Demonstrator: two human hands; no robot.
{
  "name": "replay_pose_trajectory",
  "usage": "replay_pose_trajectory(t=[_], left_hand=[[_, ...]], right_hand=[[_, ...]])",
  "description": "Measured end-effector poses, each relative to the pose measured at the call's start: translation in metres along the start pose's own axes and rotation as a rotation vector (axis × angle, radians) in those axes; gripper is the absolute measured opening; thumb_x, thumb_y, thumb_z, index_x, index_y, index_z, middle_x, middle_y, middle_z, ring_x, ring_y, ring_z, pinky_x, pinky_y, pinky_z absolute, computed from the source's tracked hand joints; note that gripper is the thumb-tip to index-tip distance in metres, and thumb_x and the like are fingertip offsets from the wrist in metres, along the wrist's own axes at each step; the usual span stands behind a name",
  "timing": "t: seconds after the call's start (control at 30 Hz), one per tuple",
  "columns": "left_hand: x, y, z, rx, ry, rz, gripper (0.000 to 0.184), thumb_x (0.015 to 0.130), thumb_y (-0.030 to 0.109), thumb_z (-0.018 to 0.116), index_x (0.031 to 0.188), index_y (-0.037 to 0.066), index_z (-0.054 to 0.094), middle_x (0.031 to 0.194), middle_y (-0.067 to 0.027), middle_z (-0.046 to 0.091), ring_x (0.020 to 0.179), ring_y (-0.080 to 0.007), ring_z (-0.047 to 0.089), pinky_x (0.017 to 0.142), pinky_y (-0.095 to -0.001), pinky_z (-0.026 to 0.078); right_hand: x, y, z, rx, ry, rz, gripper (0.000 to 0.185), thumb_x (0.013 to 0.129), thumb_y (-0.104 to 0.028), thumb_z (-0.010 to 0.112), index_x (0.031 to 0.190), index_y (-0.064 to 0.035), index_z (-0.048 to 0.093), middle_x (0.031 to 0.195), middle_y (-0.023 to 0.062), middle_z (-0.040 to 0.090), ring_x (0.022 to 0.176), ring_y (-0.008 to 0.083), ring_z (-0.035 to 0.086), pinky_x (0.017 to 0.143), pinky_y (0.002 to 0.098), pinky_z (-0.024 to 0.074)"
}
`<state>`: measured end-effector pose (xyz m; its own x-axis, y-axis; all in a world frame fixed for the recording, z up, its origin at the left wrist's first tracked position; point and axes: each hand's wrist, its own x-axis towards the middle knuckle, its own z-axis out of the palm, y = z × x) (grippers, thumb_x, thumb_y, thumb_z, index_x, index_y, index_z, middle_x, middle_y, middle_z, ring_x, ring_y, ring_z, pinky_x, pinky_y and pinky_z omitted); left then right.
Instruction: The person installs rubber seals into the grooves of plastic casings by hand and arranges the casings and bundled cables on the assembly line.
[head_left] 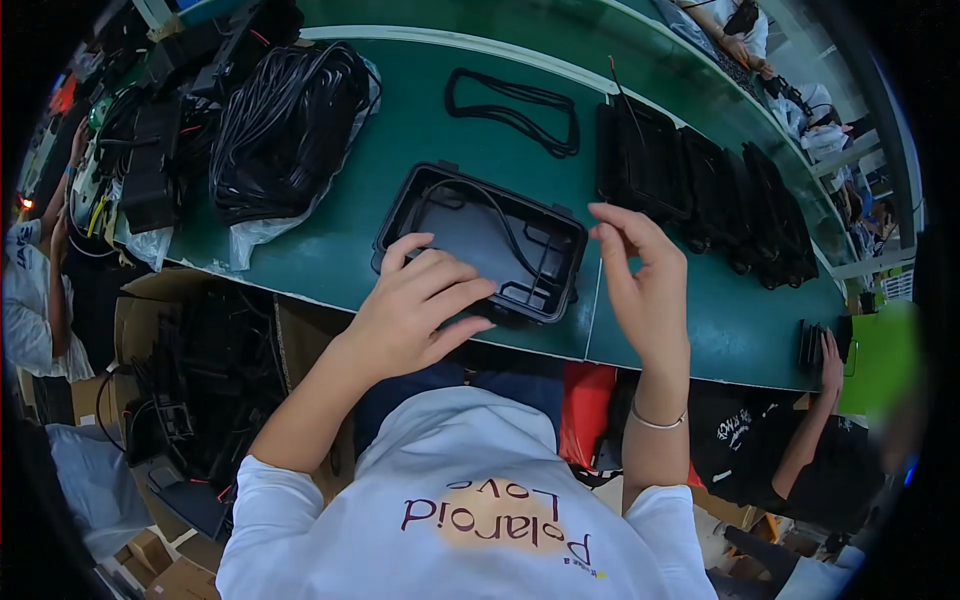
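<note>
A black plastic case lies with its hollow side up on the green table in front of me. A thin black cord curves through its inside. My left hand is on the case's near left corner, fingers over the rim and thumb along the outer front wall. Just off the right end of the case, my right hand is raised with thumb and forefinger slightly apart. I see nothing between them. Behind the case lie thin black rubber loops.
A bundle of black cables lies on plastic at the left. Several black cases stand in a row at the right. A cardboard box of black parts is below the table's left edge. A co-worker's hand touches a black part at far right.
</note>
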<state>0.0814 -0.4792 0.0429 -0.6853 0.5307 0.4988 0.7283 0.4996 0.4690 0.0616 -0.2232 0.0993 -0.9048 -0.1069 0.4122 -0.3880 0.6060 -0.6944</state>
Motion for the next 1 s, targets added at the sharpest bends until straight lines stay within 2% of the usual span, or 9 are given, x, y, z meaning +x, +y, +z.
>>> replay_pose_trajectory(t=[0.23, 0.37, 0.47, 0.5, 0.53, 0.6, 0.77, 0.87, 1.0], left_hand=[[0.010, -0.023, -0.016, -0.108, 0.035, 0.118, 0.029, 0.076, 0.026, 0.081, 0.098, 0.011, 0.070, 0.102, -0.0051, 0.064, 0.106, -0.0268, 0.060, 0.112, -0.0513, 0.031], [0.006, 0.009, -0.033, 0.286, 0.297, -0.306, 0.044, 0.076, 0.019, 0.082, 0.113, 0.004, 0.064, 0.113, -0.0181, 0.061, 0.112, -0.0376, 0.058, 0.098, -0.0455, 0.047], [-0.030, 0.045, -0.038, -0.046, 0.231, -0.482, 0.057, 0.083, 0.017, 0.077, 0.131, -0.004, 0.054, 0.121, -0.0258, 0.060, 0.103, -0.0437, 0.062, 0.092, -0.0424, 0.051], [-0.029, 0.062, -0.040, -0.183, 0.170, -0.505, 0.063, 0.084, 0.016, 0.076, 0.137, -0.004, 0.049, 0.127, -0.0272, 0.058, 0.111, -0.0439, 0.060, 0.096, -0.0424, 0.049], [-0.028, 0.061, -0.038, -0.061, 0.190, -0.492, 0.063, 0.085, 0.015, 0.074, 0.138, -0.004, 0.048, 0.128, -0.0275, 0.057, 0.114, -0.0441, 0.059, 0.098, -0.0421, 0.048], [-0.028, 0.042, -0.028, 0.003, 0.292, -0.512, 0.056, 0.087, 0.010, 0.069, 0.138, -0.003, 0.049, 0.132, -0.0264, 0.055, 0.120, -0.0423, 0.056, 0.100, -0.0410, 0.047], [0.004, -0.021, -0.036, -0.421, 0.146, -0.422, 0.047, 0.082, -0.012, 0.048, 0.125, 0.002, 0.061, 0.119, -0.0164, 0.063, 0.113, -0.0306, 0.060, 0.097, -0.0334, 0.045], [0.035, -0.038, -0.038, -0.432, -0.024, -0.296, 0.047, 0.083, -0.013, 0.048, 0.127, 0.000, 0.060, 0.122, -0.0131, 0.062, 0.116, -0.0249, 0.058, 0.102, -0.0317, 0.043], [0.067, -0.061, -0.030, -0.537, -0.208, -0.266, 0.047, 0.084, -0.011, 0.051, 0.127, 0.004, 0.061, 0.120, -0.0098, 0.062, 0.110, -0.0215, 0.059, 0.096, -0.0317, 0.045]], right_hand=[[0.001, 0.003, 0.018, -0.088, -0.207, 0.044, 0.028, 0.093, -0.005, 0.064, 0.121, -0.0019, 0.066, 0.081, 0.0107, 0.062, 0.071, 0.0140, 0.059, 0.066, 0.0266, 0.0478], [-0.021, -0.017, 0.021, -0.165, -0.230, 0.234, 0.051, 0.094, -0.003, 0.059, 0.144, -0.0048, 0.047, 0.071, 0.0091, 0.054, 0.062, 0.0142, 0.060, 0.059, 0.0271, 0.0481], [-0.057, -0.047, 0.025, 0.116, -0.254, 0.402, 0.057, 0.097, -0.008, 0.059, 0.150, -0.0049, 0.038, 0.074, 0.0100, 0.057, 0.058, 0.0131, 0.061, 0.055, 0.0270, 0.0489], [-0.065, -0.063, 0.023, 0.152, -0.378, 0.356, 0.057, 0.097, -0.008, 0.059, 0.149, -0.0038, 0.038, 0.093, 0.0165, 0.065, 0.066, 0.0161, 0.066, 0.060, 0.0311, 0.0538], [-0.074, -0.065, 0.027, 0.181, -0.570, 0.263, 0.061, 0.094, -0.009, 0.061, 0.149, -0.0006, 0.036, 0.131, 0.0312, 0.055, 0.081, 0.0397, 0.068, 0.071, 0.0419, 0.0566], [-0.080, -0.074, 0.040, 0.315, -0.731, 0.150, 0.059, 0.095, -0.013, 0.059, 0.149, -0.0009, 0.036, 0.135, 0.0323, 0.052, 0.089, 0.0436, 0.067, 0.075, 0.0450, 0.0560], [-0.014, -0.078, 0.023, 0.275, -0.626, -0.070, 0.027, 0.092, -0.012, 0.063, 0.118, -0.0062, 0.066, 0.093, 0.0152, 0.072, 0.080, 0.0321, 0.070, 0.070, 0.0405, 0.0559], [0.067, -0.033, 0.035, -0.018, -0.234, -0.080, 0.018, 0.092, -0.013, 0.061, 0.104, -0.0035, 0.071, 0.091, 0.0190, 0.072, 0.080, 0.0358, 0.070, 0.071, 0.0412, 0.0551], [0.152, 0.038, 0.075, -0.226, -0.361, -0.010, 0.023, 0.092, -0.013, 0.063, 0.107, 0.0017, 0.072, 0.092, 0.0178, 0.074, 0.087, 0.0276, 0.072, 0.080, 0.0353, 0.0548]])
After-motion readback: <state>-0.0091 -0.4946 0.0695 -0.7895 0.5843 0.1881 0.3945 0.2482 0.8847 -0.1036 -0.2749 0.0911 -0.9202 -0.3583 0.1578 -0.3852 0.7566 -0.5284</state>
